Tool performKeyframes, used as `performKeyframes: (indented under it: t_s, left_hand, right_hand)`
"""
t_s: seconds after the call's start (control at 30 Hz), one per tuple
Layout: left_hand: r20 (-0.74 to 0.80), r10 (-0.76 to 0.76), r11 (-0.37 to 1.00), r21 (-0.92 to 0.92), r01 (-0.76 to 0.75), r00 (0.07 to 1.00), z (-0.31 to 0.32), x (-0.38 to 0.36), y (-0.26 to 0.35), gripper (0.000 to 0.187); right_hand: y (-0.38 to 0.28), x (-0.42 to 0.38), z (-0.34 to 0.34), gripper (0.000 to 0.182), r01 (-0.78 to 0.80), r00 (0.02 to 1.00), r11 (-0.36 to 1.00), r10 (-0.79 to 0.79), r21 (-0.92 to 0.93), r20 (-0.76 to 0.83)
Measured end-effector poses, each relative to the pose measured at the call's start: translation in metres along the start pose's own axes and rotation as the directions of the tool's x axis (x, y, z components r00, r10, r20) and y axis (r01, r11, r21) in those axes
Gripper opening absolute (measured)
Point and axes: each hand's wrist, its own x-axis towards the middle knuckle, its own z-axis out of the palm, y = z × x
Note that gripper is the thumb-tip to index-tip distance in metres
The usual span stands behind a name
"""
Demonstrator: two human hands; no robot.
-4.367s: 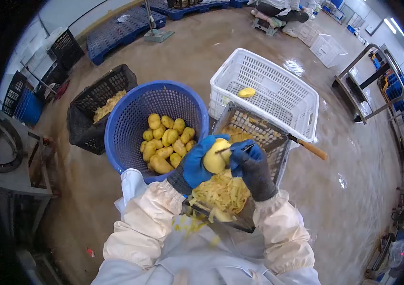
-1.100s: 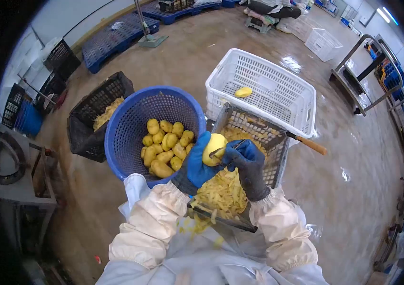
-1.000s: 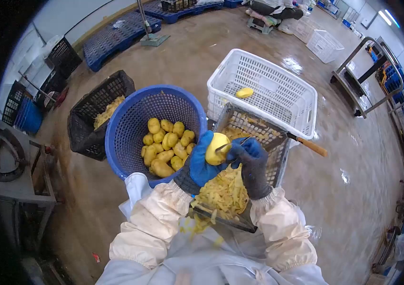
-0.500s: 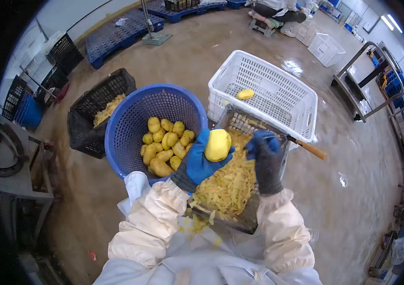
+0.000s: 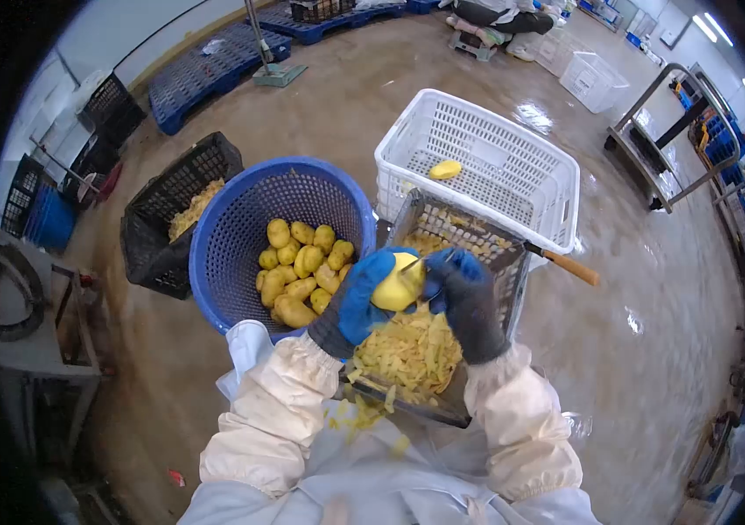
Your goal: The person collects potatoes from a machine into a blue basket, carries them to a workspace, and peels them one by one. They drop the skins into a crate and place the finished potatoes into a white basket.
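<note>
My left hand [image 5: 360,302], in a blue and grey glove, holds a peeled yellow potato [image 5: 399,282]. My right hand [image 5: 467,297] is closed around a small tool, its thin dark metal part lying against the potato; the rest of it is hidden by the fingers. Below both hands, yellow peelings [image 5: 412,350] fill the near part of a dark crate [image 5: 513,293]. To the left, a blue round basket [image 5: 206,249] holds several unpeeled potatoes [image 5: 300,289]. One peeled potato [image 5: 445,170] lies in the white crate [image 5: 477,131] beyond.
A wooden-handled knife [image 5: 569,265] rests across the dark crate's right edge. Left of the blue basket stands a black crate [image 5: 140,236] with peelings. A metal trolley [image 5: 653,166] is at the right. A person [image 5: 513,17] sits at the far back.
My right hand has moved left to the potato, bringing the tool against it. My left hand has turned slightly with the potato. The whole view has shifted a little.
</note>
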Motion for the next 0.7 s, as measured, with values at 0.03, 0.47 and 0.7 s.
performKeyframes:
  t_s: [0.03, 0.47, 0.7]
  left_hand:
    - [0.060, -0.001, 0.996, 0.094, -0.005, 0.998, -0.001, -0.001, 0.001, 0.048]
    - [0.014, 0.030, 0.996, -0.085, -0.029, 0.999, 0.007, 0.003, 0.006, 0.039]
    - [-0.006, -0.033, 0.996, -0.079, 0.033, 0.999, 0.002, 0.002, 0.006, 0.049]
  right_hand:
    - [0.006, 0.012, -0.010, 0.015, 0.008, 0.998, 1.000, -0.007, 0.025, -0.068]
    - [-0.006, 0.008, -0.009, 0.015, 0.052, 0.993, 0.988, -0.036, 0.147, -0.114]
    - [-0.008, 0.016, -0.011, 0.014, 0.214, 0.957, 0.977, -0.206, 0.020, -0.202]
